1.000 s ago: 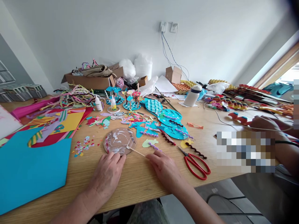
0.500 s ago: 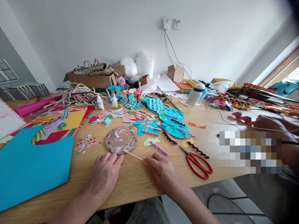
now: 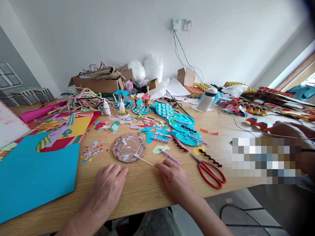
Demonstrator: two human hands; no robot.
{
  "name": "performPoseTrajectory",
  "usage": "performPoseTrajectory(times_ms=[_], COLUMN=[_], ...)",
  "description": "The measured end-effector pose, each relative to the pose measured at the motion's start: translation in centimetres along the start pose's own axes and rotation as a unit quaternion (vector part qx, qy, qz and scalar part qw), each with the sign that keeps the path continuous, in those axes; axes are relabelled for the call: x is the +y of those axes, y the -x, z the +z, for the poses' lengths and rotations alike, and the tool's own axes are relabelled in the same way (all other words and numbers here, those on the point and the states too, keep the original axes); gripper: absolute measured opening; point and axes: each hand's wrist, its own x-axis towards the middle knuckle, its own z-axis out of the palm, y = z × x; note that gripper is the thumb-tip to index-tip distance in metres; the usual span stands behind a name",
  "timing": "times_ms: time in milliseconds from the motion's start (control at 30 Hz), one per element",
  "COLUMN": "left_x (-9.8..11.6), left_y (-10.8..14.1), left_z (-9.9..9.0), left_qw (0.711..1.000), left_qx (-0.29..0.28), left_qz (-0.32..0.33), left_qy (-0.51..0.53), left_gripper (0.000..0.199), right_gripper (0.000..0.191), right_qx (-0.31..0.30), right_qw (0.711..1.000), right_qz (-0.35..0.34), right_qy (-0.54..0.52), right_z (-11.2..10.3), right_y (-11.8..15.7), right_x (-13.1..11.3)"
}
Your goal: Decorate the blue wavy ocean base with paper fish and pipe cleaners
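At the lower left of the frame we see a flat, bright blue sheet (image 3: 41, 177). Our left hand (image 3: 109, 185) lies palm down on the wooden tabletop (image 3: 141, 195); we cannot tell whether its grip holds anything. Just above, near centre, lies a round brown cardboard disc (image 3: 126, 144) smeared white. A thin pale stick (image 3: 147, 161) touches it, clamped in our right hand's (image 3: 173, 177) grip. Red-handled metal scissors (image 3: 201, 167) lie right of that hand.
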Motion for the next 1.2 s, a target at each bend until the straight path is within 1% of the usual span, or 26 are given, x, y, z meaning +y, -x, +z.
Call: performPoseTrajectory(times_ms=[100, 267, 467, 667, 900, 1000, 1200], left_x=[0.1, 0.2, 0.0, 0.1, 0.1, 0.2, 0.4], left_y=[0.1, 0.0, 0.6, 0.9, 1.3, 1.4, 1.3], left_z=[0.0, 0.0, 0.0, 0.3, 0.7, 0.5, 0.3], left_qw=[1.0, 1.0, 1.0, 0.999, 0.999, 0.999, 0.999], left_qx=[0.005, 0.006, 0.014, 0.026, 0.045, 0.044, 0.04], left_qz=[-0.002, -0.002, -0.006, -0.005, 0.001, -0.005, -0.011], left_qy=[0.002, 0.009, 0.022, 0.023, 0.02, 0.02, 0.031], left_gripper=[0.028, 0.028, 0.027, 0.027, 0.027, 0.027, 0.026], right_gripper=[0.031, 0.029, 0.03, 0.03, 0.03, 0.028, 0.028], right_qx=[0.007, -0.007, 0.016, -0.008, 0.024, 0.012, -0.007], right_qw=[1.0, 1.0, 0.999, 0.999, 0.996, 0.997, 1.0], right_qz=[0.012, -0.004, 0.045, 0.027, 0.085, 0.081, 0.02], right_qy=[-0.006, -0.018, -0.022, -0.017, 0.005, 0.002, -0.013], right_z=[-0.1, 0.4, 0.2, 0.2, 0.1, 0.2, 0.9], right_y=[0.2, 0.3, 0.6, 0.8, 0.6, 0.6, -0.1], right_x=[-0.1, -0.5, 0.6, -0.4, 0.6, 0.0, -2.8])
